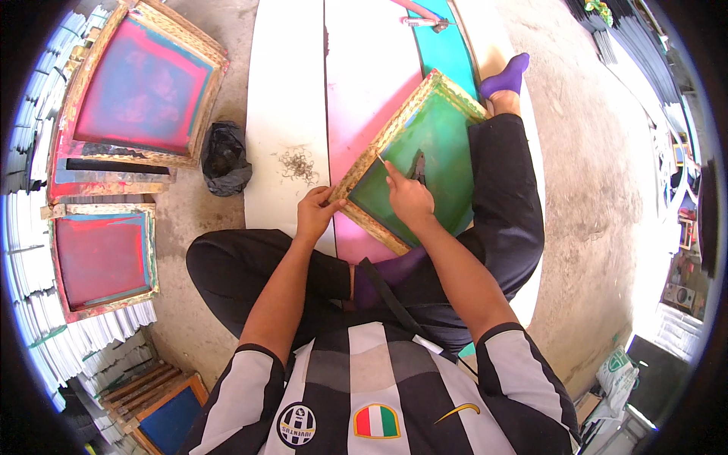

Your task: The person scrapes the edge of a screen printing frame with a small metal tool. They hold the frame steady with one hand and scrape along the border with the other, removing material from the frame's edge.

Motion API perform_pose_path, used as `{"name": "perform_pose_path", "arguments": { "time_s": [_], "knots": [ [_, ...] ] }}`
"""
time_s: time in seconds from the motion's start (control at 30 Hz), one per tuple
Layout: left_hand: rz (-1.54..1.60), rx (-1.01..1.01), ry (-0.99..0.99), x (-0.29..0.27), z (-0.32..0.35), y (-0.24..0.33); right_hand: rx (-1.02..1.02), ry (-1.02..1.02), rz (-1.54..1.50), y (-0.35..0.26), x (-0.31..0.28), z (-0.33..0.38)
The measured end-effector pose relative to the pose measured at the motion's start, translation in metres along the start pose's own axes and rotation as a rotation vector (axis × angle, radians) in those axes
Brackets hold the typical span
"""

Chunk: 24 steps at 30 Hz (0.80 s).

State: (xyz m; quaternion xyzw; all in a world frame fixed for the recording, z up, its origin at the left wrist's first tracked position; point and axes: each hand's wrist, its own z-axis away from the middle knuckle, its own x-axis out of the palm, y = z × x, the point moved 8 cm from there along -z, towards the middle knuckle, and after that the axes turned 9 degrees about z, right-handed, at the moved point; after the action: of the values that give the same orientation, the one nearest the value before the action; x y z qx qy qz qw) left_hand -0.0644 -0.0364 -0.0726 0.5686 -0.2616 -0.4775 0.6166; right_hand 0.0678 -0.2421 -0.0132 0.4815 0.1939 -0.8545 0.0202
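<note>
A wooden screen-printing frame [373, 230] with green mesh lies tilted across my lap and the table. My left hand [315, 212] is closed on its left corner, fingers against the wood. Over the mesh, my right hand [410, 199] points its index finger at the inner edge of the frame's upper-left side. A small pale tip shows at that fingertip; the other fingers are curled, and what they hold is hidden. Just beyond this hand, dark-handled pliers [418, 162] rest on the mesh, partly covered by it.
Thin dark curled scraps [299, 165] lie on the white table board [284, 83]. A metal tool with a reddish handle [436, 25] sits at the far end. On the left are a black plastic bag [226, 159] and stained screen frames [144, 83]. My purple-socked foot [506, 76] flanks the frame.
</note>
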Motion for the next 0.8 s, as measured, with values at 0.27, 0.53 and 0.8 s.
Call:
{"name": "perform_pose_path", "arguments": {
  "time_s": [0.27,0.53,0.8],
  "knots": [
    [-0.106,0.046,-0.002,0.002,-0.001,0.004,0.016,-0.066,-0.654,0.029,0.041,-0.023],
    [-0.04,-0.019,-0.016,0.002,0.004,0.005,-0.117,0.099,-0.144,0.01,0.009,-0.009],
    [-0.024,0.006,-0.001,0.0,0.002,0.0,0.305,-0.404,-0.974,0.027,0.041,-0.015]
  ]
}}
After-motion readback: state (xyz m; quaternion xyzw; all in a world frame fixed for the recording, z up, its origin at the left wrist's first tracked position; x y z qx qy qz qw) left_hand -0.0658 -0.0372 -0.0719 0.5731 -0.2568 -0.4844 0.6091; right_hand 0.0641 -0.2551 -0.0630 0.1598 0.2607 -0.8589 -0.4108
